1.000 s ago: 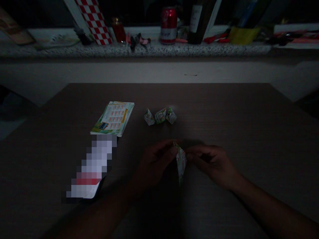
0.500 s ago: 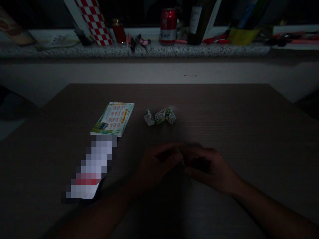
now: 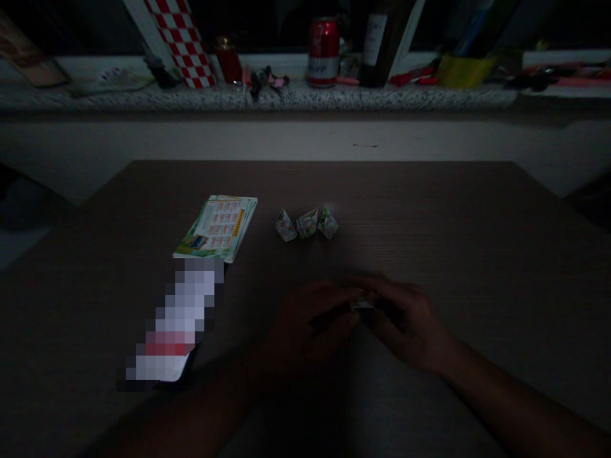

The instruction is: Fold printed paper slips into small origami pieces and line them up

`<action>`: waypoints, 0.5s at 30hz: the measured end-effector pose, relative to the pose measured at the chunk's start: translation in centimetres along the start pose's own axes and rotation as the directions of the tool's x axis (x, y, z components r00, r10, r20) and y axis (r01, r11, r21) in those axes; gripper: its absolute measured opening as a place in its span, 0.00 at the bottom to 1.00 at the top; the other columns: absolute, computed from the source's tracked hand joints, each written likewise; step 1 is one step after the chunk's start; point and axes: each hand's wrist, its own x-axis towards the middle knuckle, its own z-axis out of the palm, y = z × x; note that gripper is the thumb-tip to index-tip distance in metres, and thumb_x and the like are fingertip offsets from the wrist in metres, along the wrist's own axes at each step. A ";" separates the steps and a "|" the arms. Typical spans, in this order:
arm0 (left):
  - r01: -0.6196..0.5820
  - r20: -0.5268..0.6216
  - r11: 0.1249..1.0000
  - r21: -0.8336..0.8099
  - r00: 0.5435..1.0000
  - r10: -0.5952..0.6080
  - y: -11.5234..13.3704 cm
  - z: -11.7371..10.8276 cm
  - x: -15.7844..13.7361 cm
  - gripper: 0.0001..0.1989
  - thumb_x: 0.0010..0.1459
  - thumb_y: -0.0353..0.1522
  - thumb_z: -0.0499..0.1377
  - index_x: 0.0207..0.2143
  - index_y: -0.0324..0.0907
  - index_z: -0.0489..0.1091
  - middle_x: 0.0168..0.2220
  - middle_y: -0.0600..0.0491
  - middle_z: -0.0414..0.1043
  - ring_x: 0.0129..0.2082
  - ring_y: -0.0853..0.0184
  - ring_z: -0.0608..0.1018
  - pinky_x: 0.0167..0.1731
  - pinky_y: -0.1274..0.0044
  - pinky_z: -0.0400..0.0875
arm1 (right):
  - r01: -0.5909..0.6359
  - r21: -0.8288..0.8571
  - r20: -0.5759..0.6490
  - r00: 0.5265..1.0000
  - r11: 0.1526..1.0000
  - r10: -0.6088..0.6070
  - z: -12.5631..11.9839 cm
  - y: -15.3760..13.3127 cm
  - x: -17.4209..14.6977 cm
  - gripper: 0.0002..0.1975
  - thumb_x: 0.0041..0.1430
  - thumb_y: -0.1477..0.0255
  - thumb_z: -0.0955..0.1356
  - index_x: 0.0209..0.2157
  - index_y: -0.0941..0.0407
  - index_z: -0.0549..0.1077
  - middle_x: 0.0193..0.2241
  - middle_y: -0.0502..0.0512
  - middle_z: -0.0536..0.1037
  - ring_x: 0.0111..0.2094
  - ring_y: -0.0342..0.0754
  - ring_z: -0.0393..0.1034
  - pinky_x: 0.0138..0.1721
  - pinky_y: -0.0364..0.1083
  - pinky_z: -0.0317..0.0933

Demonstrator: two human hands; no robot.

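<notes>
Both hands meet over the near middle of the dim table. Between the fingertips of my left hand (image 3: 315, 318) and my right hand (image 3: 405, 315) shows a small piece of folded paper (image 3: 361, 305), mostly hidden by the fingers. Both hands are closed on it in a pinch. Beyond them, three small folded paper pieces stand in a row: a left one (image 3: 286, 226), a middle one (image 3: 307, 224) and a right one (image 3: 328, 224). To their left lies a stack of printed calendar sheets (image 3: 222, 222).
A phone with a lit, pixelated screen (image 3: 179, 318) lies left of my hands, against the stack. Behind the table (image 3: 453, 222), a granite sill (image 3: 286, 98) bears a red can (image 3: 323, 54), a dark bottle (image 3: 375, 51), a checkered red-and-white box (image 3: 184, 44) and a yellow container (image 3: 463, 69).
My fingers have shifted on the small paper piece, which has turned from nearly upright to lying more level. My left fingertips have moved slightly right. Everything else on the table stays put.
</notes>
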 end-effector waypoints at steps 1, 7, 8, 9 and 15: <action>-0.017 -0.002 1.000 0.003 1.000 0.017 0.0 0.1 0.0 0.13 0.59 0.28 0.59 0.47 0.39 0.73 0.32 0.52 0.74 0.29 0.71 0.74 0.31 0.80 0.68 | 0.017 -0.031 -0.011 1.000 0.999 -0.018 0.0 0.0 0.0 0.24 0.50 0.80 0.63 0.51 0.61 0.70 0.39 0.61 0.80 0.36 0.51 0.75 0.35 0.48 0.69; -0.059 0.016 0.998 -0.013 0.998 0.059 -0.2 0.3 -0.3 0.14 0.59 0.28 0.59 0.48 0.39 0.72 0.33 0.51 0.73 0.29 0.72 0.74 0.29 0.82 0.67 | 0.048 -0.144 -0.062 0.996 0.988 -0.058 -0.1 -0.1 0.1 0.21 0.53 0.78 0.65 0.50 0.60 0.71 0.37 0.59 0.81 0.32 0.47 0.77 0.31 0.43 0.70; -0.067 0.025 0.998 -0.018 0.997 0.067 -0.2 0.3 -0.3 0.14 0.59 0.28 0.59 0.48 0.39 0.72 0.34 0.51 0.73 0.29 0.72 0.74 0.29 0.82 0.67 | 0.039 -0.154 -0.072 0.996 0.987 -0.051 -0.1 0.0 0.1 0.21 0.53 0.78 0.65 0.50 0.60 0.71 0.37 0.59 0.81 0.31 0.47 0.77 0.30 0.42 0.70; -0.077 0.034 0.997 -0.026 0.996 0.078 -0.1 0.3 -0.4 0.15 0.59 0.27 0.59 0.49 0.39 0.72 0.34 0.51 0.73 0.29 0.72 0.74 0.30 0.82 0.67 | 0.033 -0.160 -0.083 0.995 0.987 -0.047 -0.1 0.0 0.1 0.21 0.53 0.77 0.66 0.50 0.60 0.71 0.36 0.59 0.81 0.30 0.47 0.77 0.29 0.42 0.70; -0.047 0.054 0.991 -0.123 0.997 0.054 0.2 -0.4 -0.4 0.16 0.57 0.28 0.60 0.49 0.37 0.72 0.33 0.50 0.73 0.30 0.70 0.74 0.32 0.80 0.67 | 0.055 -0.164 -0.128 0.989 0.985 -0.077 -0.2 0.4 -0.1 0.20 0.53 0.78 0.67 0.49 0.59 0.71 0.39 0.59 0.81 0.34 0.47 0.77 0.33 0.42 0.71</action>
